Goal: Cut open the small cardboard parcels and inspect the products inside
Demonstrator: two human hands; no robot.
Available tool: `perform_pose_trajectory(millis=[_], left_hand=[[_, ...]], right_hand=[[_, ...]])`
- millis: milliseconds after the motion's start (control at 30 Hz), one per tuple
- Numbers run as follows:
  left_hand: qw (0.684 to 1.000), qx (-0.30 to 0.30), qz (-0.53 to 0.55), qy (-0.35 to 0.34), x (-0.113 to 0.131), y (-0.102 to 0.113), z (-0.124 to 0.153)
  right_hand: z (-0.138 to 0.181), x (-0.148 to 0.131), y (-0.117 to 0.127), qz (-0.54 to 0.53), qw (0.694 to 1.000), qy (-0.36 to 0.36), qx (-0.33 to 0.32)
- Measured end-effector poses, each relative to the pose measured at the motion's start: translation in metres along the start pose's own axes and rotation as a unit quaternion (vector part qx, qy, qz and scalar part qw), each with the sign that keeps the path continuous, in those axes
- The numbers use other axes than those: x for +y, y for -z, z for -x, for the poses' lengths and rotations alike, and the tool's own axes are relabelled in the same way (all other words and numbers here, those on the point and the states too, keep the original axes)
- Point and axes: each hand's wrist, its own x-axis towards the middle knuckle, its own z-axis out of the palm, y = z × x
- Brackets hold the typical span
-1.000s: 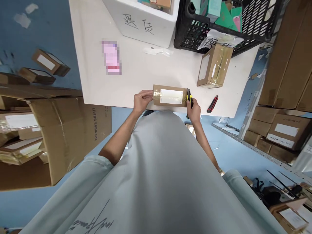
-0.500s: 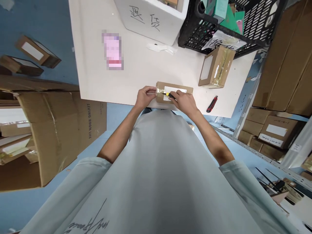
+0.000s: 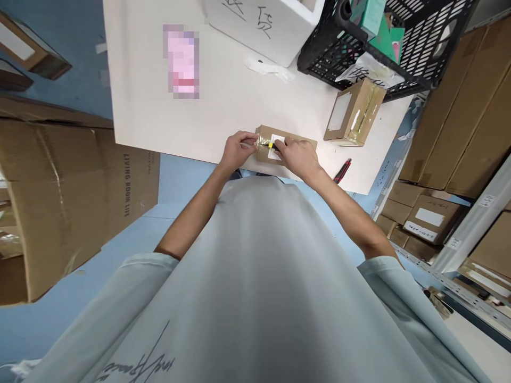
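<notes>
A small cardboard box (image 3: 279, 132) lies flat at the table's near edge, with clear tape round its left end and a white label on top. My left hand (image 3: 237, 150) is at that taped end, thumb and fingers closed against the box. In my right hand (image 3: 298, 158) is a box cutter (image 3: 271, 145) with a yellow and black body, its tip pointing left onto the taped part. My right fingers wrap round its handle and rest over the label. A red and black box cutter (image 3: 343, 171) lies on the table to the right of my right hand.
A taped cardboard box (image 3: 355, 113) stands at the right, by a black plastic crate (image 3: 323, 62) holding green packages. Beside the crate is a white foam box (image 3: 255, 32). A blurred pink item (image 3: 183, 61) lies on the white table (image 3: 147, 117). A large carton (image 3: 80, 197) stands at left.
My view has shifted, so the table and surroundings sit differently in the picture. My right hand has tipped slightly over the box cutter, whose tip stays at the taped end.
</notes>
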Motion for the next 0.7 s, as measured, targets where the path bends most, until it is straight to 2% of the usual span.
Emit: perform_pose_trajectory(millis=[367,533,700], left_hand=[[0.999,0.013,-0.017,0.035,0.013,0.001,0.001],[0.999,0.021,-0.027,0.037,0.015,0.0,0.001],[0.998,0.033,-0.042,0.035,0.021,-0.003,0.005]], right_hand=[[-0.013,-0.003,0.001,-0.008,1.0,0.017,-0.009],[-0.011,-0.003,0.003,0.0,0.999,0.033,-0.012],[-0.002,0.003,0.0,0.008,1.0,0.017,-0.022]])
